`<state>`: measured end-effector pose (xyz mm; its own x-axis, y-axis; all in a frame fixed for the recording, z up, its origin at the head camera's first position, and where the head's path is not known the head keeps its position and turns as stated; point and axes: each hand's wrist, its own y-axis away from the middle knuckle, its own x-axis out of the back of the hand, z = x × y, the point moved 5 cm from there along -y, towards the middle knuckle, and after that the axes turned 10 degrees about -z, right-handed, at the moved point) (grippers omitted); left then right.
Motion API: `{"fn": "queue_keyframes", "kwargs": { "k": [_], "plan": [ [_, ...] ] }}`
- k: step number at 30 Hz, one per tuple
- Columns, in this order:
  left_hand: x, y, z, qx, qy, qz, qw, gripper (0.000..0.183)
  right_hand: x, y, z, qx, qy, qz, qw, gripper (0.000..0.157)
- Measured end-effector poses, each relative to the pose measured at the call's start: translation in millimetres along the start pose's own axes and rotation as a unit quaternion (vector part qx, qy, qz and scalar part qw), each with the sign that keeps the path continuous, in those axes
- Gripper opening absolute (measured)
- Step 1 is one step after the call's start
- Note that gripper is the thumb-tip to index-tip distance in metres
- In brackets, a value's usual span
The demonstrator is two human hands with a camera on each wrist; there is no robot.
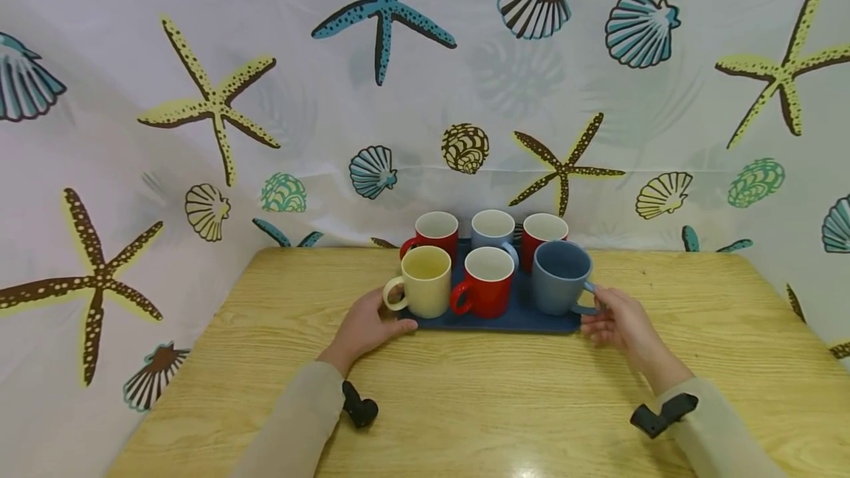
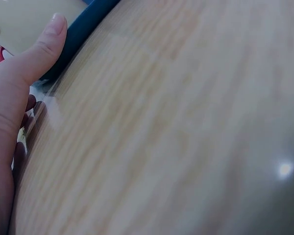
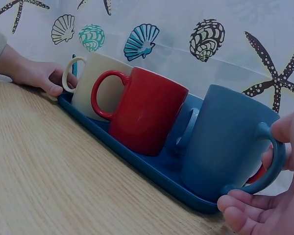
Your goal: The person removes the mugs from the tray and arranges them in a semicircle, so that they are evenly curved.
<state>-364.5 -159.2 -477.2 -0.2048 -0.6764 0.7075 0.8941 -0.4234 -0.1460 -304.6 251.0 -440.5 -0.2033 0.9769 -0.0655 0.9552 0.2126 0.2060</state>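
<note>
A dark blue tray (image 1: pixel 491 327) sits a little below the centre of the head frame, loaded with six mugs: three red, one yellow, one light blue, one grey-blue. The lower row runs from the yellow mug (image 1: pixel 428 295) at left through a red mug (image 1: pixel 488 297) to the grey-blue mug (image 1: pixel 559 288) at right; above them stand a second red mug (image 1: pixel 446 243), the light blue mug (image 1: pixel 490 240) and a third red mug (image 1: pixel 530 248). All six are upright.

The left hand (image 1: pixel 365 324) grips the tray's lower-left corner, its thumb along the rim. The right hand (image 1: pixel 620 319) is at the lower-right corner, touching the grey-blue mug's handle with fingertips by the tray; I cannot tell which of the two it grips. Two beige sleeves, each with one black wrist device, enter from the lower left and lower right.

The tray rests on a single light wooden table (image 1: pixel 478 404), its grain visible, with one bright reflection at bottom centre. A white cloth (image 1: pixel 319 124) fills the upper frame and both sides, printed with shells and five large starfish: one blue, two yellow, two brown.
</note>
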Motion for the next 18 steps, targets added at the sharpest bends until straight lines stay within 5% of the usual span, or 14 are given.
{"fn": "queue_keyframes", "kwargs": {
  "k": [11, 18],
  "plan": [
    [-1.6, -0.2, 0.0, 0.013, 0.011, -0.002, 0.9998, 0.072, 11.3, 9, 1, 0.059, 0.035, -0.028, 0.997, 0.04],
    [-2.3, -0.3, 0.3, 0.028, 0.007, -0.006, 0.9996, 0.072, 7.2, 33, -9, 0.058, 0.037, -0.016, 0.998, 0.036]
  ]
}}
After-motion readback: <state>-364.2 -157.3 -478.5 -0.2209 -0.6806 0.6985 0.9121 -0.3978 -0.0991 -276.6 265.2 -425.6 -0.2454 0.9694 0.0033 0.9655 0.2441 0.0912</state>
